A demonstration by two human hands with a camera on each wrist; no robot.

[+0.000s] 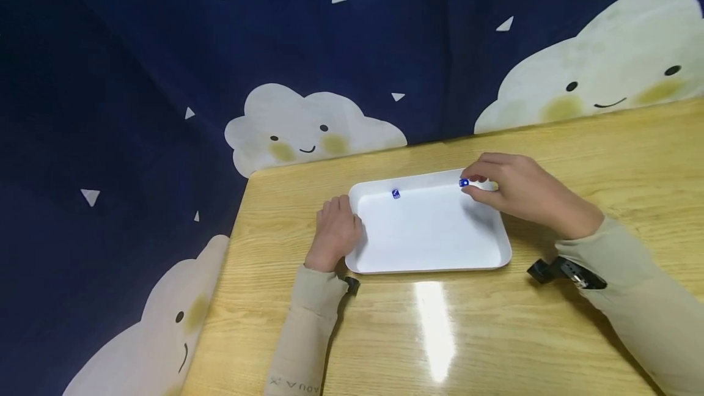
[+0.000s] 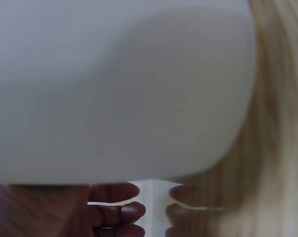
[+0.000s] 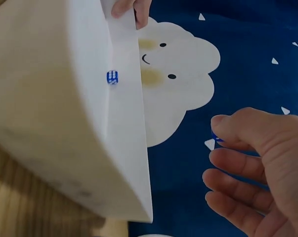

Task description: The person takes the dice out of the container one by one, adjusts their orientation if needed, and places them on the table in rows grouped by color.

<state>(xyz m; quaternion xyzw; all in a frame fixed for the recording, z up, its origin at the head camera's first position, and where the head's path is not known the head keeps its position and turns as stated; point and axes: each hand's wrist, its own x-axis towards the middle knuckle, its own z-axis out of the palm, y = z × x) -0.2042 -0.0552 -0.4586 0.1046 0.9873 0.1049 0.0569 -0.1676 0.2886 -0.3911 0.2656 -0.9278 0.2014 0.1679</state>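
A shallow white tray point(image 1: 429, 234) with rounded corners is on the wooden table. My left hand point(image 1: 337, 230) grips its left wall, the thumb over the rim and the fingers outside; in the left wrist view those fingers point(image 2: 119, 213) show below the pale tray wall point(image 2: 139, 108). Above the tray's far right corner, my right hand point(image 1: 514, 188) pinches a blue die point(image 1: 464, 183) with white pips between thumb and index finger. The right wrist view shows little of this die behind the thumb point(image 3: 228, 127). Another blue die point(image 1: 396, 194) lies in the tray along the far wall, left of its middle.
A dark blue curtain point(image 1: 341, 41) with white triangles and smiling clouds hangs behind the table and along its left side. Light wood tabletop point(image 1: 385, 335) surrounds the tray, with a bright reflection in front. Each sleeve has a black wrist camera point(image 1: 572, 272) strapped on.
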